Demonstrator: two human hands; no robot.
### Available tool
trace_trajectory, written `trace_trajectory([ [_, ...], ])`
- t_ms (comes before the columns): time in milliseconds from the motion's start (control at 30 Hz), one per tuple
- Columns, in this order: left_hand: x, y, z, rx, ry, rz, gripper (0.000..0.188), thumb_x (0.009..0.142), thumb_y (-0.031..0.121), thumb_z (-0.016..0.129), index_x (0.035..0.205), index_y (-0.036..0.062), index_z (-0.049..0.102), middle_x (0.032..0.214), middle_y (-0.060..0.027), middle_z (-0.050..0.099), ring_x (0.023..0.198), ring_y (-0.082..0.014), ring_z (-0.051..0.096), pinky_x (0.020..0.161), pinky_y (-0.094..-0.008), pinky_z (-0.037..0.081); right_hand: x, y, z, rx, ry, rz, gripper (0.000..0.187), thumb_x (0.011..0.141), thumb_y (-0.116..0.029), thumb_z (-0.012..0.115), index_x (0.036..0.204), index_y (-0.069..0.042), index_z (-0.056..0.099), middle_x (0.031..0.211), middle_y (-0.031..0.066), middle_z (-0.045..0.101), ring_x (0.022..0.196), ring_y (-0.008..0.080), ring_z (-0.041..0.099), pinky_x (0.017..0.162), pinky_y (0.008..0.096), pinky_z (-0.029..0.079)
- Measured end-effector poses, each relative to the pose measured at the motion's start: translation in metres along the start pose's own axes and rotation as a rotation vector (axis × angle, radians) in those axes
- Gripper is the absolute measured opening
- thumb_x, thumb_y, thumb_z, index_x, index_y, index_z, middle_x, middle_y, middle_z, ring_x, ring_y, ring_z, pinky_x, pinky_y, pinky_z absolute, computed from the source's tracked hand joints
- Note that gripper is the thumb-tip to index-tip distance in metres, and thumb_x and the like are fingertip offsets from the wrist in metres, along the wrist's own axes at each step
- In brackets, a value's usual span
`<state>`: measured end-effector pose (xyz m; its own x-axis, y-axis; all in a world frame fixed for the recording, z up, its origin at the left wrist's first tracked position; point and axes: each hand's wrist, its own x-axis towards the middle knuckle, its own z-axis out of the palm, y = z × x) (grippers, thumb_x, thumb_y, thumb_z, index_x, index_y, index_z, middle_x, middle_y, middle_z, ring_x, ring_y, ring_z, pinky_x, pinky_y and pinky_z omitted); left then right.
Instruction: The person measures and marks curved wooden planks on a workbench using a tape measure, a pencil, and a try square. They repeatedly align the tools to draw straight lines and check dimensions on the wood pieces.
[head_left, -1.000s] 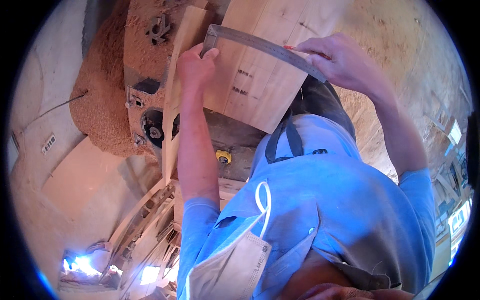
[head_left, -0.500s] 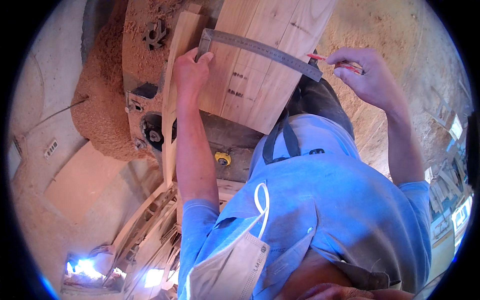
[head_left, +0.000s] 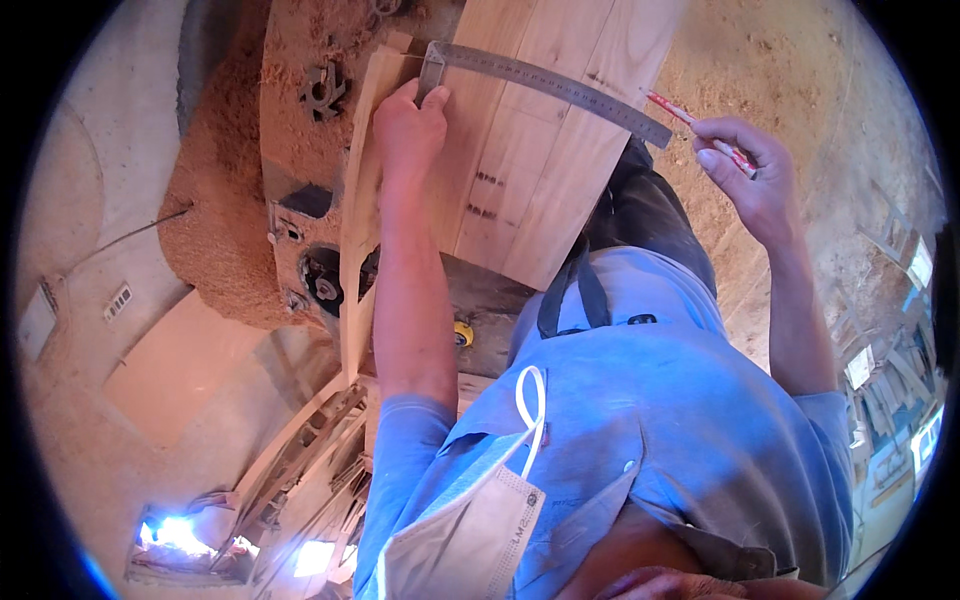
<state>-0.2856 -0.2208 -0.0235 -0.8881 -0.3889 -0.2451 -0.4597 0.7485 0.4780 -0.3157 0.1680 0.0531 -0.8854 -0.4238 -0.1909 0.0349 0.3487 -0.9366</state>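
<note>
My left hand (head_left: 410, 128) is closed around the short stock of a metal try square (head_left: 540, 78), at the left side of a pale wooden panel (head_left: 535, 190). The graduated blade lies across the panel, its end reaching past the right edge. Dark smudges and board joints show on the wood. In my right hand (head_left: 750, 175) is a red pencil (head_left: 672, 108), pinched between thumb and fingers. Its tip is at the panel's right edge, close beside the blade; I cannot tell whether it touches the wood.
Left of the panel stands an upright wooden strip (head_left: 360, 210), beside a machine part with a round hub (head_left: 323, 285). Reddish sawdust (head_left: 215, 230) is heaped there. A yellow tape measure (head_left: 462, 334) lies below the panel. A star-shaped metal piece (head_left: 323, 92) sits farther up.
The try square has shifted farther up the panel, away from my body, with my left hand on it. My right hand has moved along with the pencil. The whole view has shifted slightly.
</note>
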Motion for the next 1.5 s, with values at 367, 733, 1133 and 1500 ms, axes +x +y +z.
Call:
trace_trajectory([
  [367,0.006,0.006,-0.001,-0.072,-0.032,0.036,0.035,0.088,0.027,0.069,0.108,-0.0016,0.069,0.098,-0.0253,0.070,0.097,-0.0408,0.066,0.084,-0.0434,0.051,-0.001,0.009,0.004,0.050,0.019,0.047,0.021,0.088,-0.006,0.069,0.109,-0.003,0.070,0.088,0.0015,0.067,0.085,0.0089,0.061,0.079,0.0257,0.050],
  [733,0.005,0.011,-0.005,-0.078,-0.057,0.001,0.032,0.087,0.025,0.069,0.108,0.0006,0.071,0.098,-0.0233,0.070,0.095,-0.0395,0.067,0.083,-0.0416,0.050,0.010,0.018,0.007,-0.022,-0.024,0.075,0.023,0.092,-0.016,0.066,0.111,-0.004,0.070,0.092,0.0072,0.072,0.087,0.0149,0.066,0.079,0.0303,0.051],
  [1133,0.004,0.020,-0.011,-0.128,-0.089,-0.062,0.028,0.087,0.022,0.068,0.105,0.0014,0.072,0.089,-0.0226,0.071,0.086,-0.0345,0.068,0.080,-0.0396,0.051,0.145,-0.004,0.086,-0.241,-0.222,-0.257,0.034,0.093,-0.024,0.059,0.122,-0.008,0.066,0.101,0.0166,0.071,0.091,0.0322,0.068,0.082,0.0386,0.052],
  [1500,0.002,0.023,-0.015,-0.066,-0.104,-0.067,0.026,0.086,0.023,0.067,0.100,0.0019,0.073,0.085,-0.0214,0.070,0.082,-0.0364,0.067,0.077,-0.0400,0.051,0.151,-0.012,0.083,-0.465,-0.298,-0.340,0.028,0.092,-0.024,0.059,0.112,-0.006,0.071,0.095,0.0140,0.072,0.085,0.0302,0.067,0.077,0.0388,0.052],
])
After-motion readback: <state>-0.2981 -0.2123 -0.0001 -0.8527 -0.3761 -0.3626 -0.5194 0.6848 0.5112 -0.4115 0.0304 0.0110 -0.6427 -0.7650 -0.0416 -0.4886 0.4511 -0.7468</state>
